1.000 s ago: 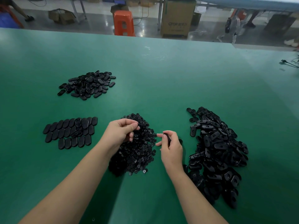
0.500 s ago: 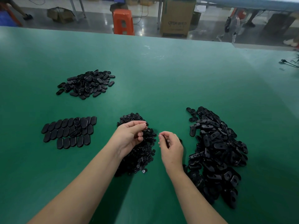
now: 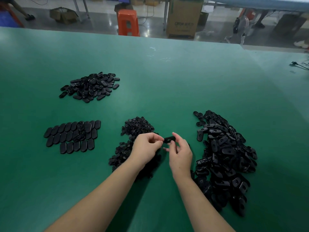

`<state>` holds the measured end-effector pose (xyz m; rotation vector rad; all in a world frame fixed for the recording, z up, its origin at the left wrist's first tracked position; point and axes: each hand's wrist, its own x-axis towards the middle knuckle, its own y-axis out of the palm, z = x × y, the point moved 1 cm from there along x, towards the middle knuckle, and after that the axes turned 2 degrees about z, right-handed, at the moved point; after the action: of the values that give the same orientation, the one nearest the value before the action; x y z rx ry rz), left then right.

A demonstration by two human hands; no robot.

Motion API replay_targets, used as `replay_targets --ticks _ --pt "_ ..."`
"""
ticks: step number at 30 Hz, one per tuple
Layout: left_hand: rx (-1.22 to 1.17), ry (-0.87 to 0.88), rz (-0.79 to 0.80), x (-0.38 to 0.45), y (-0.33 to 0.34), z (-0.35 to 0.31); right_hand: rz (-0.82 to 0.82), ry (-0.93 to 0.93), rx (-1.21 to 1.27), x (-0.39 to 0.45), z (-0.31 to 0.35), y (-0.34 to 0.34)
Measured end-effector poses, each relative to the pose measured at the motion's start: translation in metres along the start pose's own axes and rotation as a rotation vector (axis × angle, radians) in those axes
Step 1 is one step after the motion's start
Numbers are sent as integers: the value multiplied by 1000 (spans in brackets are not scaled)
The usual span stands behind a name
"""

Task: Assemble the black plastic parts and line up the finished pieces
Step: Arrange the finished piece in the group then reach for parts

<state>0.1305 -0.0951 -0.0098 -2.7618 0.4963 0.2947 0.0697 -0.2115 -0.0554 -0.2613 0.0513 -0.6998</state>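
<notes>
Two bare arms reach forward from the bottom of the view, and the hands meet in the middle. The left hand is curled, its thumb and fingers pinched together at the tips. The right hand has its fingers bent, thumb on top, pinching a small black part between them.

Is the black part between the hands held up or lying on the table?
Held up: the right hand pinches the black part above the table, left hand at its end.
</notes>
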Motion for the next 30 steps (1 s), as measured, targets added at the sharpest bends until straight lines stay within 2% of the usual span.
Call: replay_targets --ticks 6,14,22,30 --pt "129 71 -68 3 19 -6 -8 24 -59 -1 3 -2" --pt "214 62 -100 8 21 -11 5 16 -43 -1 2 -2" --pt "347 110 -8 17 12 -15 15 66 134 -3 2 -3" --pt "246 83 60 18 5 -11 45 54 104 -4 5 -2"
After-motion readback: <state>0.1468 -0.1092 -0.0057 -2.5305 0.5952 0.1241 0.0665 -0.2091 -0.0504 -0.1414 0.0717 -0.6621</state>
